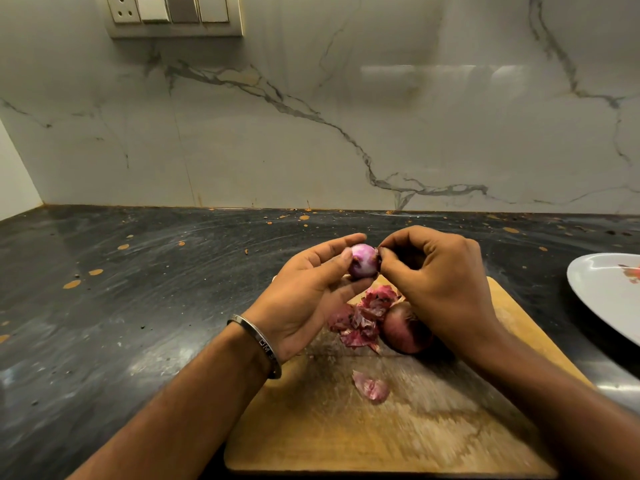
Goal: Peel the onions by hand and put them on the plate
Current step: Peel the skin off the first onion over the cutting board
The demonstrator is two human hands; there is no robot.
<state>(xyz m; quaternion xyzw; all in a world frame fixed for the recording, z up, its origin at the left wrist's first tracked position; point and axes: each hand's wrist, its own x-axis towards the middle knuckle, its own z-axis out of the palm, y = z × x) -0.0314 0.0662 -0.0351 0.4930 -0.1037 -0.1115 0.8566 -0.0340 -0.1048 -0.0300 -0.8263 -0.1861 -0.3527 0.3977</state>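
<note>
My left hand (308, 289) holds a small, mostly peeled pale purple onion (363, 259) above the wooden cutting board (398, 434). My right hand (436, 282) pinches a bit of skin at the onion's right end. Under my right hand an unpeeled red onion (403, 329) lies on the board next to a heap of peeled skins (363, 318). One loose skin piece (371, 388) lies nearer to me. The white plate (602, 296) stands at the right edge, partly cut off by the frame.
The board rests on a dark stone counter (138, 289) with orange specks. A marble wall (311, 126) closes the back, with a switch panel (173, 15) high on the left. A metal bangle (259, 344) circles my left wrist.
</note>
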